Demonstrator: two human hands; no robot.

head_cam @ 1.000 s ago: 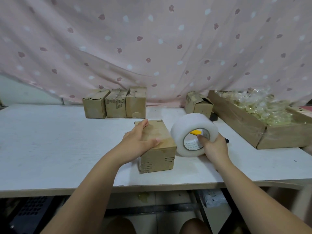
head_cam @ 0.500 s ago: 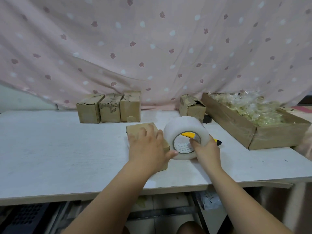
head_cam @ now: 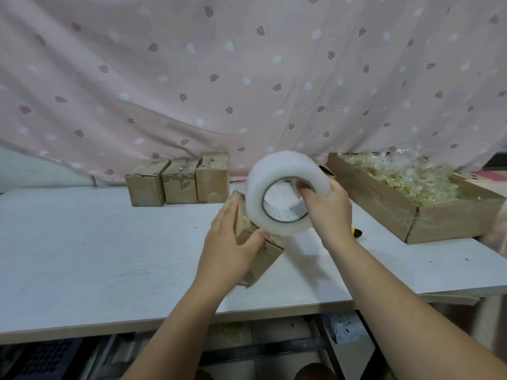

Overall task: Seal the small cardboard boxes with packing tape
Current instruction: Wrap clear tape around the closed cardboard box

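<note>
Nothing legible from here: the dark print on the middle box [head_cam: 179,185] and the fine print inside the tape core [head_cam: 285,213] blur.

You've lifted the tape roll [head_cam: 285,193] off the table [head_cam: 96,248] with your right hand [head_cam: 326,209]. Your left hand [head_cam: 230,248] has tipped the small box [head_cam: 263,250] up onto an edge.

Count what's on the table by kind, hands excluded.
Small cardboard boxes: 5 (back row; one in the left hand; one mostly hidden behind the roll)
Tape roll: 1
Open carton of wrapped goods: 1
Yellow cutter: 1
Total: 8
</note>
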